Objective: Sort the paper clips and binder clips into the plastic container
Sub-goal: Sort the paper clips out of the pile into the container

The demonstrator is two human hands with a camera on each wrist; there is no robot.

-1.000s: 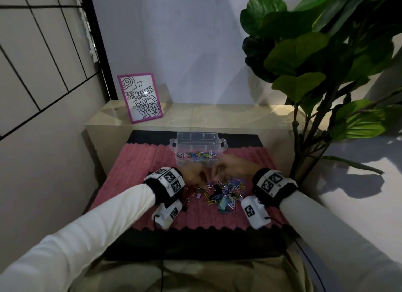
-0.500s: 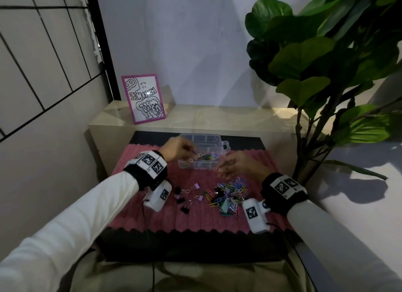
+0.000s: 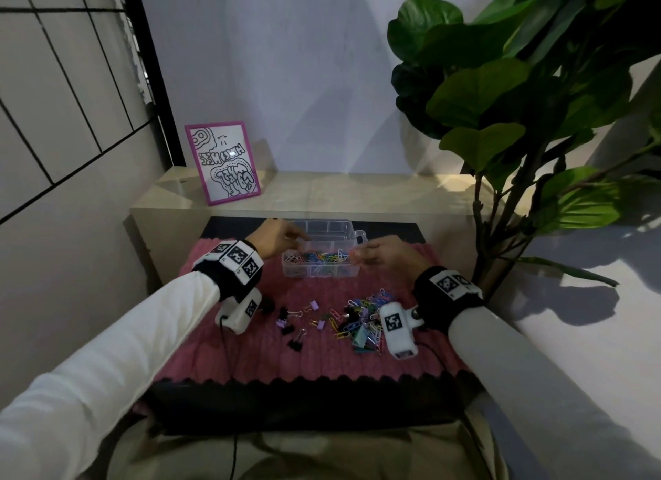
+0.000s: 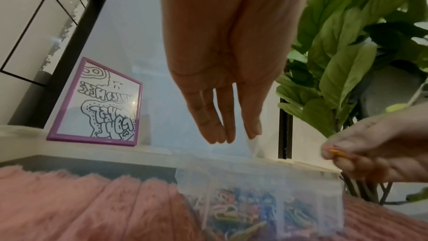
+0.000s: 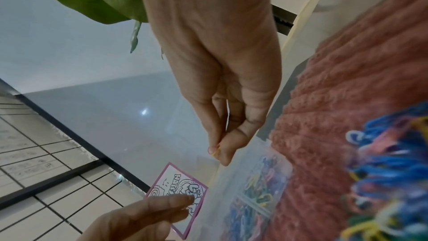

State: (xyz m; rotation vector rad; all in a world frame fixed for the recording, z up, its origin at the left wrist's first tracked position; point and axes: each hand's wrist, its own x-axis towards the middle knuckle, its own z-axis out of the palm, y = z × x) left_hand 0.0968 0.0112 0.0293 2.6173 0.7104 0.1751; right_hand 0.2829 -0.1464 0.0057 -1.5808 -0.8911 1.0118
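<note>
plastic container (image 3: pixel 319 263) | between hands | right hand (image 3: pixel 384 256) pinches paper clip (image 4: pixel 336 152)

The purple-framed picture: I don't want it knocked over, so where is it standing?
In the head view, the purple-framed picture stands on the pale shelf at the back left, behind the plastic container, against the wall.

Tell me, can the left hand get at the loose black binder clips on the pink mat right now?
Probably yes. The left hand hangs open and holds nothing above the plastic container. The black binder clips lie uncovered on the pink mat near that wrist, and the right hand is off to the other side.
</note>
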